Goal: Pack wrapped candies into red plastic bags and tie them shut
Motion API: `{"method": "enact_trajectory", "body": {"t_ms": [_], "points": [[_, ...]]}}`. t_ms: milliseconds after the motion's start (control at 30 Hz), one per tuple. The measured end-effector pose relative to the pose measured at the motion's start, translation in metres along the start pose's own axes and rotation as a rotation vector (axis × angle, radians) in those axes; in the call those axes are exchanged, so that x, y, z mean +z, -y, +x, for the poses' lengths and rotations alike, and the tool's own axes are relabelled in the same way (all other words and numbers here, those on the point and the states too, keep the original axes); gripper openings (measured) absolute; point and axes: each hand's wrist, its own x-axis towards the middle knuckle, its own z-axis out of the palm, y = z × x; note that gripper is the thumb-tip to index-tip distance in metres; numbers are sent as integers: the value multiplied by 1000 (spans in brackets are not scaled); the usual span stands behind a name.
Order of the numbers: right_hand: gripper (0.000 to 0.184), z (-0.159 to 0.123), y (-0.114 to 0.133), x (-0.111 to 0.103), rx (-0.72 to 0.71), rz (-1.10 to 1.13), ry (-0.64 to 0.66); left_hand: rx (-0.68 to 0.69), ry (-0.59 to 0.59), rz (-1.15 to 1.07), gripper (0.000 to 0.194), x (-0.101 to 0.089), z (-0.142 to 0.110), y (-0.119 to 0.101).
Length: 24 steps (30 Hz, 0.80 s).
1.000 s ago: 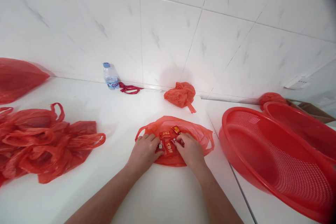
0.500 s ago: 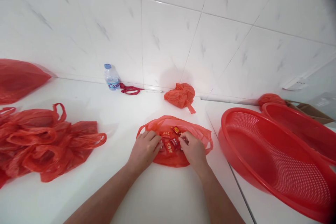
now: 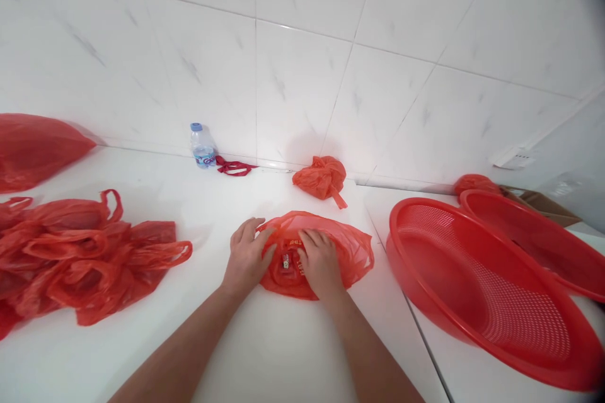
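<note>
An opened red plastic bag (image 3: 352, 245) lies on the white table in front of me, its mouth facing up. Inside it are several small red wrapped packets (image 3: 286, 261) with yellow and white print. At the bag's left rim is my left hand (image 3: 246, 258), its thumb and fingers apart and nothing seen in them. My right hand (image 3: 322, 264) reaches into the bag, over the packets, with fingers stretched out and thumb apart. It covers some of the packets, and nothing shows in its grasp.
Crumpled red bags (image 3: 89, 258) are heaped at left, with a fuller red bag (image 3: 42, 151) behind. By the wall stand a water bottle (image 3: 203, 148), a dark red ribbon (image 3: 235, 167) and a knotted red bag (image 3: 321, 177). Red baskets (image 3: 454, 283) fill the right side.
My right hand has moved left across the packets. My left hand has shifted left and up to the bag's rim, and its fingers have spread. The view has tilted slightly.
</note>
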Motion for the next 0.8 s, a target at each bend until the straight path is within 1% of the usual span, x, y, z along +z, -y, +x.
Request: {"method": "enact_trajectory", "body": {"t_ms": [100, 167, 233, 333, 400, 467, 533, 600, 700, 800], "points": [[32, 4, 3, 10, 2, -87, 28, 63, -15, -27, 27, 0, 1, -1], [31, 6, 1, 14, 13, -85, 29, 107, -10, -46, 26, -1, 2, -4], [33, 5, 0, 15, 11, -36, -11, 140, -8, -60, 24, -4, 1, -10], [39, 2, 1, 12, 6, 110, -100, 173, -13, -69, 25, -6, 0, -21], [41, -2, 4, 10, 11, 228, -127, 155, 1, -76, 32, -6, 0, -28], [40, -7, 8, 8, 3, 340, -124, 82, 44, -102, 43, -6, 1, -34], [37, -11, 11, 7, -4, 426, -120, 1, 106, -167, 45, -5, 4, -37], [33, -15, 12, 7, 11, 474, -129, -37, 162, -261, 32, -6, 7, -40], [34, -16, 8, 3, 73, 493, -124, -34, 207, -383, 12, -9, 11, -45], [39, -14, -2, -5, 119, 495, -96, -10, 216, -438, 6, -12, 13, -49]]}}
